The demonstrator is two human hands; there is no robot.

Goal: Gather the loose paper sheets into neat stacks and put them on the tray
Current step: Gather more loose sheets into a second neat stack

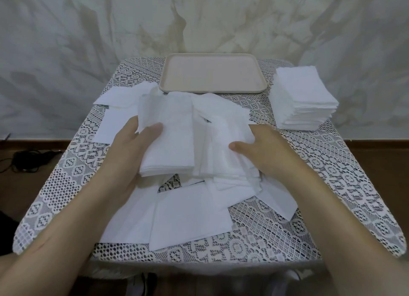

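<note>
Lace-covered table [309, 207] stands before a marbled backdrop [66, 41]. Left hand [130, 145] clamps a sheet bundle [170, 140]; right hand [263, 149] pinches adjacent sheets [223, 136].

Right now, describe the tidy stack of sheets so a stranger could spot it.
Start at the lace-covered table, then find the pink tray at its far edge. Just right of the tray sits the neat stack. Unlike the loose sheets spread mid-table, its edges are squared and no hand touches it.
</note>
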